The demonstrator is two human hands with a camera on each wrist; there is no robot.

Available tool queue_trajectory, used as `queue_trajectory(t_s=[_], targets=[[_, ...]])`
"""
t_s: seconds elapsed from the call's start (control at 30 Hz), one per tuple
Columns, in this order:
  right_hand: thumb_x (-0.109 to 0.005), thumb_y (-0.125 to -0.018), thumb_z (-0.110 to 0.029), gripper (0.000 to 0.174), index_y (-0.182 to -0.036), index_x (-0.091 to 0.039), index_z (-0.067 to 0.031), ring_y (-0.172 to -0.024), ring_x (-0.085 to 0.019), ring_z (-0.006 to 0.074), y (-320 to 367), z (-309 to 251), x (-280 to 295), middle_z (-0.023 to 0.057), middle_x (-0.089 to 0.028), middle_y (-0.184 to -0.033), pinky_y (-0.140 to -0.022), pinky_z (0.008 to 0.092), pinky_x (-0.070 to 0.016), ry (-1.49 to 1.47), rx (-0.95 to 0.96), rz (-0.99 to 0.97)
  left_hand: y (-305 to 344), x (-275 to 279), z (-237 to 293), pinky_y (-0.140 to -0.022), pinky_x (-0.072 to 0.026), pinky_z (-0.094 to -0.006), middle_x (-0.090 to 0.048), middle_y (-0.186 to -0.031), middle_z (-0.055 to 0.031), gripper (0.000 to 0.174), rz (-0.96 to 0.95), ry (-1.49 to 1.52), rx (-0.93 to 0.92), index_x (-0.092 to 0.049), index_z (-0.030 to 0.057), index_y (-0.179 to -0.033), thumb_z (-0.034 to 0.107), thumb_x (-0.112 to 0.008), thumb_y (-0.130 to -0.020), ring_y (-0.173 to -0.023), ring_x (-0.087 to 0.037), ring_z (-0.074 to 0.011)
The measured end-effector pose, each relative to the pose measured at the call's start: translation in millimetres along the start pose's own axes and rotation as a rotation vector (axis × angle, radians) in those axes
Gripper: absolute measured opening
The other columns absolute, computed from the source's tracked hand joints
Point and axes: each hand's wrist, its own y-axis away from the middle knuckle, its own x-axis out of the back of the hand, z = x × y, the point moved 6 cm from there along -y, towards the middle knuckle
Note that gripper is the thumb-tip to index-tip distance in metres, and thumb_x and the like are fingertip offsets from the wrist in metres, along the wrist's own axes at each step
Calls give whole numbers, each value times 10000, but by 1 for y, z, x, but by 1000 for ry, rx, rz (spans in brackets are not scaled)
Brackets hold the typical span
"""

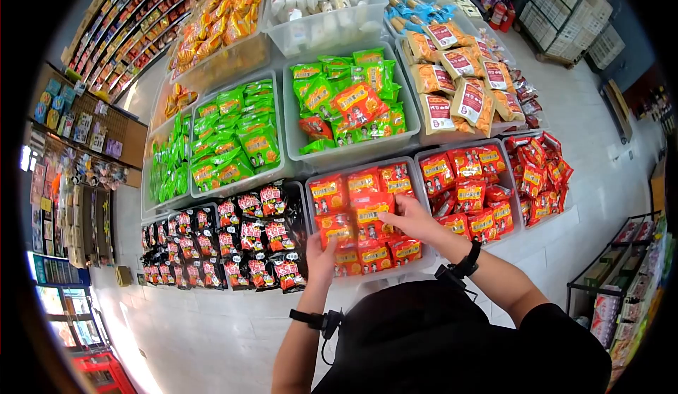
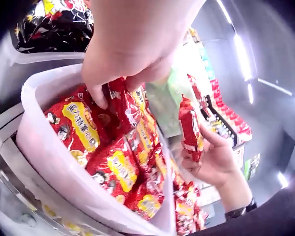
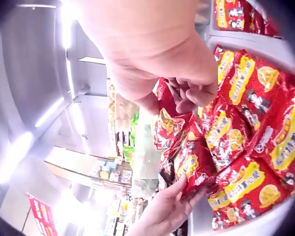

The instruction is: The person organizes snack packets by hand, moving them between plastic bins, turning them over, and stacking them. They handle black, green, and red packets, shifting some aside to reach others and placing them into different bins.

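left grip (image 1: 321,260) pinches a red packet (image 1: 335,227) — right grip (image 1: 411,220) holds a second packet (image 1: 371,212)

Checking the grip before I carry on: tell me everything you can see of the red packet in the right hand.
The red packet is a plump, glossy, creased pouch that looks like plastic film, with a printed yellow label facing the head camera. No tear shows. The right hand pinches it near one edge. It is held above the translucent bin of similar packets and, in the left wrist view, appears apart from them; only the hand visibly touches it.
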Motion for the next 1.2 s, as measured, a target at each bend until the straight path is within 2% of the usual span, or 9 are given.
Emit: queue_trajectory(t_s=[0.2,0.33,0.37,0.53,0.7,0.8,0.83,0.97,1.2], targets=[[-755,-872,-289,357,-1017,-645,18,-766,-634,133,12,34,-6,87,-682,-857,-664,313,-508,227,-135,-58,15,-27,45,-806,-535,-413,-672,-972,-251,414,181,-830,-340,-443,-55,-1187,171,-676,-929,-899,-700,-345],[-756,-853,-316,374,-964,-648,25,-717,-612,137,13,38,-10,86,-662,-807,-623,321,-484,385,4,-46,4,-17,45,-807,-524,-314,-686,-987,-138,313,135,-665,-391,-501,-29,-1127,85,-697,-911,-883,-669,-185],[-752,-859,-308,363,-962,-646,23,-712,-602,131,15,33,-10,80,-657,-800,-619,318,-477,351,-8,-55,-4,-6,43,-778,-536,-381,-677,-1015,-172,340,128,-545,-531,-571,-27,-1119,153,-726,-875,-865,-686,-272],[-724,-889,-268,299,-951,-639,12,-708,-563,106,10,41,2,50,-631,-779,-621,304,-452,112,-33,28,0,-12,120,-841,-530,-284,-663,-1080,-96,286,-44,-150,-346,-536,-21,-1175,-51,-618,-903,-955,-658,-145],[-718,-889,-253,299,-977,-620,16,-717,-587,112,3,61,14,44,-638,-788,-640,293,-475,99,-17,68,-31,-41,117,-866,-526,-308,-700,-1050,-105,282,-539,-720,-316,-634,0,-1182,21,-629,-901,-976,-666,-177],[-725,-877,-269,349,-1030,-614,25,-697,-616,133,11,43,2,50,-655,-811,-634,311,-506,136,-150,-106,-52,-55,107,-861,-525,-315,-708,-1055,-139,292,-569,-997,-346,-653,4,-1188,42,-621,-900,-970,-682,-214],[-727,-873,-276,369,-1049,-613,28,-691,-627,141,18,35,-6,52,-662,-822,-632,320,-518,148,-221,-189,-52,-60,108,-878,-524,-405,-688,-1087,-183,267,-550,-955,-387,-658,20,-1120,37,-600,-860,-990,-655,-375],[-717,-905,-224,407,-1160,-551,47,-789,-682,155,24,28,-55,99,-691,-892,-628,302,-538,295,-269,-388,-47,-64,104,-880,-480,-442,-640,-1002,-139,246,-399,-1099,-872,-647,49,-1068,82,-675,-826,-991,-585,-354],[-705,-884,-304,560,-1214,-504,102,-925,-687,348,2,76,-109,252,-682,-990,-792,411,-541,581,-137,-199,-17,-45,119,-862,-472,-433,-587,-1061,-126,315,-222,-1197,-884,-632,39,-1100,129,-723,-812,-995,-560,-330]])
